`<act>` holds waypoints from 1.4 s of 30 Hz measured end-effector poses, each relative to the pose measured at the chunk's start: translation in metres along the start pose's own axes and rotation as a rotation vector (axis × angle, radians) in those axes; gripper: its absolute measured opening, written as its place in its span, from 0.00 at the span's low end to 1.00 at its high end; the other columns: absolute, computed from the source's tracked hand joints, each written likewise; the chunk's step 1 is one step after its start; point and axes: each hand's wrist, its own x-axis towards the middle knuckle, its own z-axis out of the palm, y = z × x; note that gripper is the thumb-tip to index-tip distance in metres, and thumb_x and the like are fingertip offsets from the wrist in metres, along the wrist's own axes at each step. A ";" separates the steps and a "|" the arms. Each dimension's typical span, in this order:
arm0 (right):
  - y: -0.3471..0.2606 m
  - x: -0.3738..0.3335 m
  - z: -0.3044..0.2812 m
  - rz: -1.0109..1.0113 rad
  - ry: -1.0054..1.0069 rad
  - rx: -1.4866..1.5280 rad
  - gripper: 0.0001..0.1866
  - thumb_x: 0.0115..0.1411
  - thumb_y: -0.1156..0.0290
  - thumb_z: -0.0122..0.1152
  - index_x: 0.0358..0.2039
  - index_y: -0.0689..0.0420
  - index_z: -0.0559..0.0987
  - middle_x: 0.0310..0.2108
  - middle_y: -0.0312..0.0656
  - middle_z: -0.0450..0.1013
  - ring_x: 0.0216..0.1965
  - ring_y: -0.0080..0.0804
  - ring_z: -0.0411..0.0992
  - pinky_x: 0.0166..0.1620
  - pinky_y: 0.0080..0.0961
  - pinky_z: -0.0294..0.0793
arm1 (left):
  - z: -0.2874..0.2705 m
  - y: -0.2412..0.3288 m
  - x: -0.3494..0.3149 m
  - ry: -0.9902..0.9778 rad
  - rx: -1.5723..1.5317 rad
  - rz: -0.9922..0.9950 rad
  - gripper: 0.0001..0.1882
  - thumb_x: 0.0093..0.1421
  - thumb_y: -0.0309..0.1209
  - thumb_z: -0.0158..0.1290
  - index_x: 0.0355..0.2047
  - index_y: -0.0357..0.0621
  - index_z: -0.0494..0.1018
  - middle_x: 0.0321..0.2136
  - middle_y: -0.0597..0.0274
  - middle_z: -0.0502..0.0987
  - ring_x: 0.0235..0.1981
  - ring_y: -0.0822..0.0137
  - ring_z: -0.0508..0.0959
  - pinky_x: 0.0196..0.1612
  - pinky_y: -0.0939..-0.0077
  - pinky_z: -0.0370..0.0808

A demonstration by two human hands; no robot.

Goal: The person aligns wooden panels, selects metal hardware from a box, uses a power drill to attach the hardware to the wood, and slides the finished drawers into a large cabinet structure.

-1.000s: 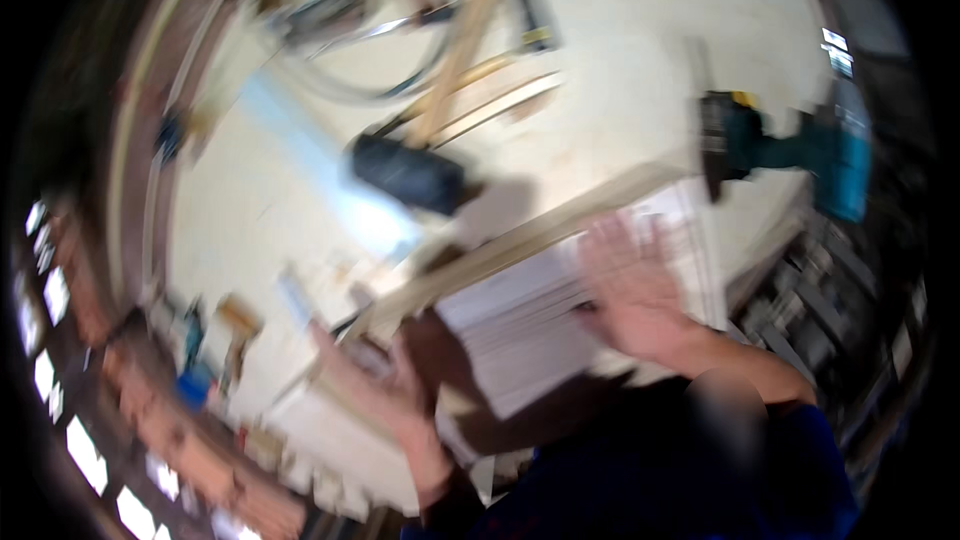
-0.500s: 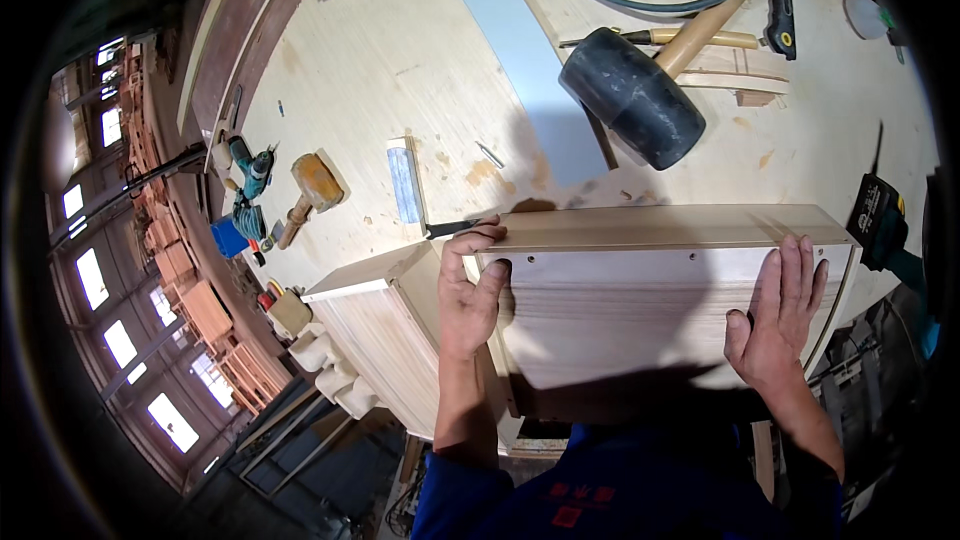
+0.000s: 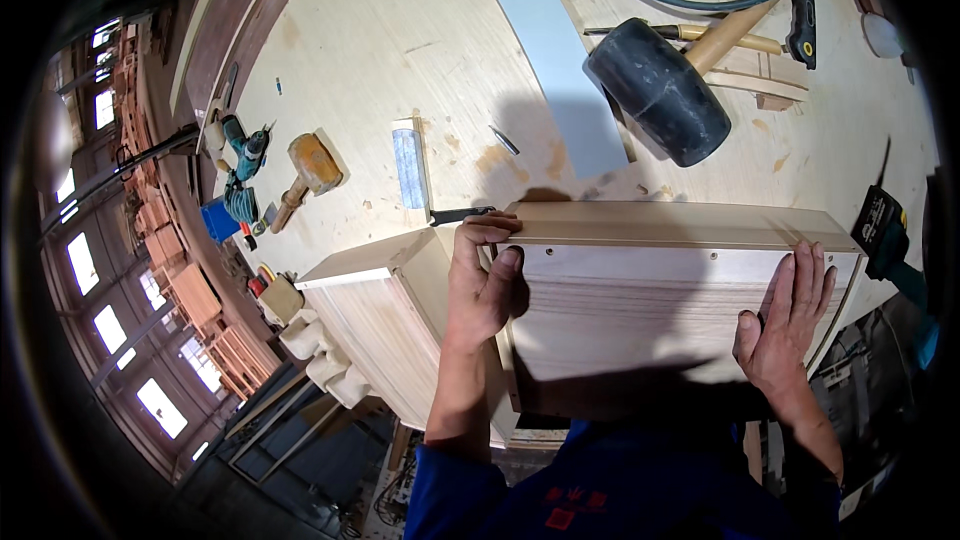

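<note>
A pale wooden box (image 3: 620, 315), probably a drawer, stands at the near edge of the workbench with a broad grained panel facing me. Small screw holes run along the panel's upper edge. At its top left corner my left hand (image 3: 483, 280) is closed, fingers hooked over the edge and thumb against the panel. My right hand (image 3: 785, 325) lies flat near the panel's right end, fingers stretched out and together, tips at the top edge. Left of this box rests a second wooden box (image 3: 375, 315), which neither hand holds.
Beyond the box lie a black rubber mallet (image 3: 660, 90), a blue-grey strip (image 3: 550, 50) and a sharpening stone (image 3: 409, 170). A wooden mallet (image 3: 308, 172) and a cordless drill (image 3: 245, 155) lie at left. Another power drill (image 3: 885, 235) stands by the right end of the box.
The whole view has shifted slightly. Both hands keep the same places on the box, with no clear movement of their own.
</note>
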 end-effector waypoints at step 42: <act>0.003 0.015 0.004 0.148 0.033 0.184 0.44 0.59 0.33 0.57 0.58 0.61 0.67 0.55 0.55 0.61 0.60 0.57 0.55 0.64 0.56 0.51 | 0.011 0.011 0.001 0.070 -0.069 -0.149 0.31 0.58 0.16 0.53 0.60 0.42 0.56 0.53 0.49 0.71 0.50 0.63 0.73 0.48 0.72 0.73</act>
